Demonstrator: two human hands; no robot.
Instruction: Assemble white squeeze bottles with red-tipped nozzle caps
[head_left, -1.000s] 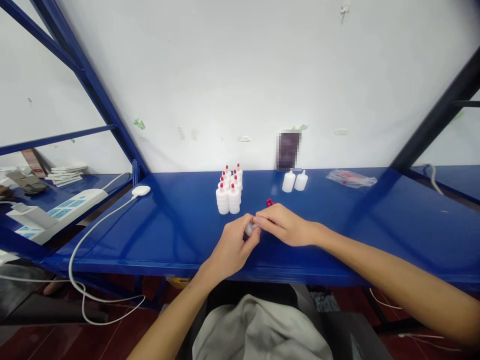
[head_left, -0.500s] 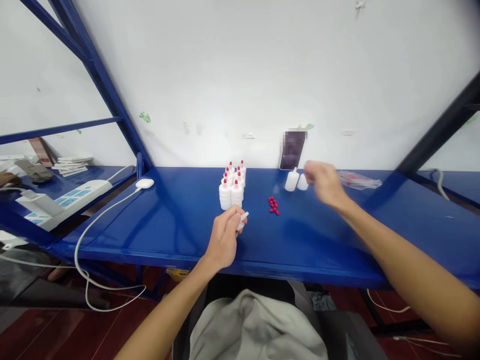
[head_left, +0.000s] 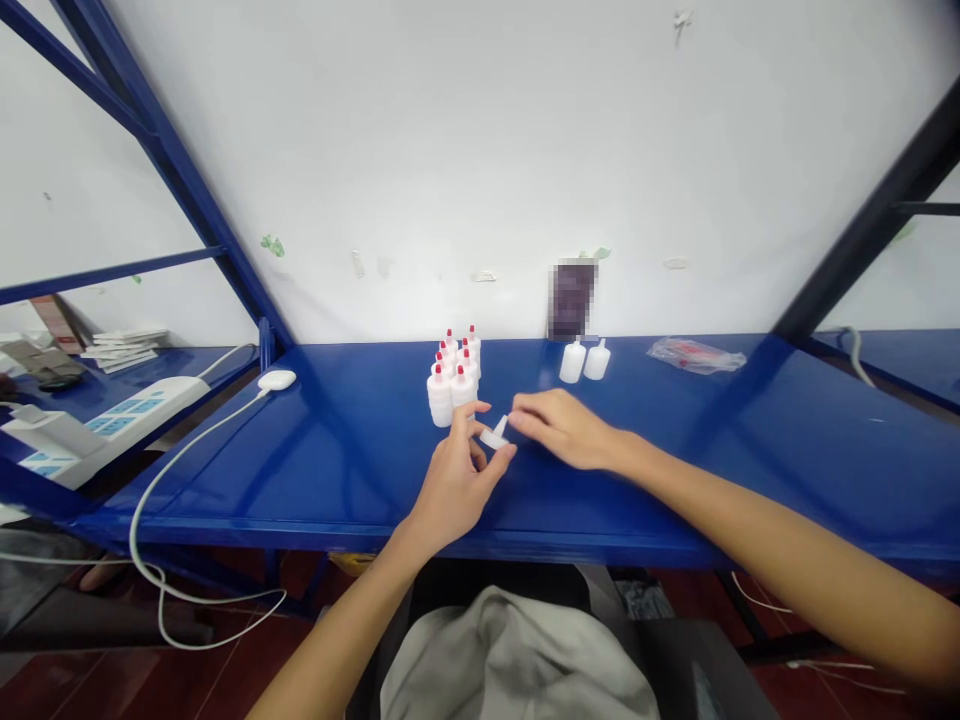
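On the blue bench (head_left: 300,450): cluster of red-capped white bottles (head_left: 452,380) just behind the hands, two uncapped bottles (head_left: 585,361) by the wall, plastic bag (head_left: 696,355) to the right, white cable (head_left: 187,450) at left. Left hand (head_left: 457,480) pinching a small white nozzle (head_left: 495,436), fingers partly spread. Right hand (head_left: 562,428) loosely curled, fingertips at the nozzle's tip.

Both bare forearms reach forward and converge toward the middle. The left hand (head_left: 455,478) is raised with the palm turned inward, thumb and fingers curled loosely upward, the fingertips (head_left: 480,409) spread slightly in a pinching grip. The right hand (head_left: 561,430) lies palm down, wrist low, its fingers extended leftward so their tips meet the left hand's fingertips. The right arm stretches in from the lower right, the left from lower centre.
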